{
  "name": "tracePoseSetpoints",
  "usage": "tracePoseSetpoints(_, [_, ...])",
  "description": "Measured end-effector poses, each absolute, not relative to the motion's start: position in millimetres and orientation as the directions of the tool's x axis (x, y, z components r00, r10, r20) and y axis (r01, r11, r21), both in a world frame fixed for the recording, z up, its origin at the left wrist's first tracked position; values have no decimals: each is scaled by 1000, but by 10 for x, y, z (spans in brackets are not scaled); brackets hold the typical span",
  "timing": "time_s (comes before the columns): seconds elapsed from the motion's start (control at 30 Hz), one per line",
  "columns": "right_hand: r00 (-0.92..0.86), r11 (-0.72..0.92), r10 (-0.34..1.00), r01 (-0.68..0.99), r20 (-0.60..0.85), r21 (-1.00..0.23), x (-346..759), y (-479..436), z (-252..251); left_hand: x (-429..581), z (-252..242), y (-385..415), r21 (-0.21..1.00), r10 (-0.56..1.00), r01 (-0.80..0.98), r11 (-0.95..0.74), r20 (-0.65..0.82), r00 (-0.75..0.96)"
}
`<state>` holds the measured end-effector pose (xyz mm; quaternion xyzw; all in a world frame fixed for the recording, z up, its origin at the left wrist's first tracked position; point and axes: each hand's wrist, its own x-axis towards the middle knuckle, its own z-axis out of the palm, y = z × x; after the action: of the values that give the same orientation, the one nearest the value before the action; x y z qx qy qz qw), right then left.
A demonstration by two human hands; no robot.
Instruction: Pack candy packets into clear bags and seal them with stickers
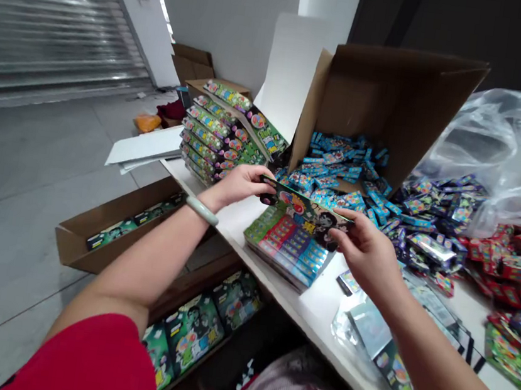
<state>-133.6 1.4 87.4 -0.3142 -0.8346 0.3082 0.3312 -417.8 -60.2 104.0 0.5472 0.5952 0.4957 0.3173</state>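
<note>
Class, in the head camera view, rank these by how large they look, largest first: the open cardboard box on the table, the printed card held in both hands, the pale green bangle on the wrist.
1. open cardboard box
2. printed card
3. bangle
The card and bangle are nearer the camera, so their true sizes are unsure.

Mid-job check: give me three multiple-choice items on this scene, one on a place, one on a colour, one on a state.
1. Where do the loose blue packets lie?
A. On the floor
B. In the open cardboard box
C. In a basket

2. What colour is the bangle on the wrist of the left hand?
A. Red
B. Black
C. Pale green

3. How is the printed card held?
A. It lies untouched
B. In one hand only
C. Between the left hand and the right hand

1 B: they heap inside its walls.
2 C: the band shows pale green.
3 C: both hands grip its ends.
</note>
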Motion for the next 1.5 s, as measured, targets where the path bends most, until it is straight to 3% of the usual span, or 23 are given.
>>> tracePoseSetpoints(0.07, [-658, 546, 716, 322, 231, -774, -1276, -168, 791, -4242, 1050, -742, 929, 995, 371, 2, 36, -95])
tracePoseSetpoints(0.17, [-713, 623, 671, 393, 204, -676, -1183, -443, 550, -4264, 919, -1010, 857, 999, 515, 18, 4, -41])
tracePoseSetpoints(0.3, [-733, 802, 587, 468, 344, -371, -1163, -627, 174, -4149, 573, -1285, 663, 990, 744, -83, 137, -11])
tracePoseSetpoints(0.43, [-711, 808, 579, 565, 398, -167, -1204, -665, -88, -4057, 213, -1393, 448, 941, 882, -149, 338, -13])
tracePoseSetpoints(0.57, [-647, 772, 606, 619, 463, -145, -1213, -705, -250, -4045, -66, -1430, 322, 899, 937, -138, 439, -19])
tracePoseSetpoints(0.73, [-628, 757, 633, 624, 452, -193, -1210, -738, -364, -4049, -289, -1444, 259, 870, 961, -98, 491, -43])
tracePoseSetpoints(0.93, [-627, 768, 617, 612, 476, -189, -1160, -733, -469, -4026, -389, -1451, 315, 829, 943, -111, 553, -87])
tracePoseSetpoints(1.0, [-633, 773, 614, 603, 472, -198, -1133, -726, -487, -4023, -399, -1461, 428, 821, 891, -151, 557, -128])
tracePoseSetpoints(1.1, [-636, 784, 609, 574, 473, -236, -1107, -719, -478, -4031, -416, -1490, 703, 798, 696, -146, 500, -337])
tracePoseSetpoints(1.17, [-626, 786, 612, 549, 484, -284, -1102, -726, -457, -4039, -437, -1510, 800, 789, 589, -117, 435, -435])
tracePoseSetpoints(1.27, [-604, 758, 652, 527, 458, -384, -1105, -761, -431, -4041, -484, -1513, 818, 804, 568, -87, 394, -445])
tracePoseSetpoints(1.5, [-577, 556, 783, 480, 233, -679, -1119, -866, -502, -4012, -547, -1468, 855, 791, 510, -93, 375, -484])
